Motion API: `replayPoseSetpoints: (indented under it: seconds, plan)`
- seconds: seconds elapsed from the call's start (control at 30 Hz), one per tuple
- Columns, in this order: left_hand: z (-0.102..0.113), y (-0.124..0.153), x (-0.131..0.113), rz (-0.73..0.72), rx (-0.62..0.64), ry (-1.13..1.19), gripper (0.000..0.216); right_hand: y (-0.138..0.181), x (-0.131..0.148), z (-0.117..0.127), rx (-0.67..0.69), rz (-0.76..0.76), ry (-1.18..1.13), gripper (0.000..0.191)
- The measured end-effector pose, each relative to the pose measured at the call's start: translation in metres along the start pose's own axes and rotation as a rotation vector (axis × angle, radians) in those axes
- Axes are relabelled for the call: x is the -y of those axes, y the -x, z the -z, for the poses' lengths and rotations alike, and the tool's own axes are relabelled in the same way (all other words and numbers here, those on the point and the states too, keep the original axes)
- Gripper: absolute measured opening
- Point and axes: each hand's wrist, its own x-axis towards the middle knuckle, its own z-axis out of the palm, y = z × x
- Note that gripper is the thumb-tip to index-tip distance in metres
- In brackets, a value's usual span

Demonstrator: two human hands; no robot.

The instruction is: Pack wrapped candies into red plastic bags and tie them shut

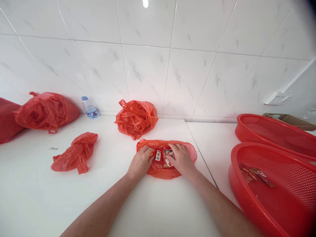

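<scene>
An opened red plastic bag (pixel 163 173) lies on the white table, with small red printed packets inside. My left hand (pixel 140 163) reaches into its left side, fingers and thumb curled around a red packet (pixel 158 155) with a white label. On the other side, my right hand (pixel 182 159) grips a red packet (pixel 169 162) with a printed picture between thumb and fingers. The two packets rest side by side in the bag, their outer ends covered by my hands. Further layers beneath them are hard to make out.
Behind sits a bunched red bag (pixel 137 119). To the left are a knotted red bag (pixel 75 154), a full red bag (pixel 49 110) and a water bottle (pixel 90 108). Red baskets (pixel 234 171) stand at right, the nearer holding a few wrappers (pixel 263 176). A tiled wall (pixel 148 72) bounds the back.
</scene>
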Motion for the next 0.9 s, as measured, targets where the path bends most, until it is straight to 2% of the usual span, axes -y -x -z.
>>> replayPoseSetpoints:
  seconds: [0.23, 0.43, 0.77, 0.9]
  plan:
    - [-0.001, 0.001, 0.001, -0.007, -0.005, -0.016, 0.017, 0.001, 0.003, 0.003, -0.074, -0.039, -0.186, 0.044]
    - [-0.001, 0.001, 0.002, -0.006, 0.012, -0.004, 0.017, 0.001, 0.002, 0.006, -0.156, -0.060, -0.308, 0.032]
    - [0.002, 0.000, 0.000, 0.021, 0.029, 0.019, 0.020, -0.001, 0.004, 0.012, -0.149, -0.304, -0.535, 0.029]
    - [0.002, -0.001, 0.000, 0.021, 0.029, 0.031, 0.021, -0.001, 0.002, 0.012, -0.150, -0.352, -0.563, 0.028]
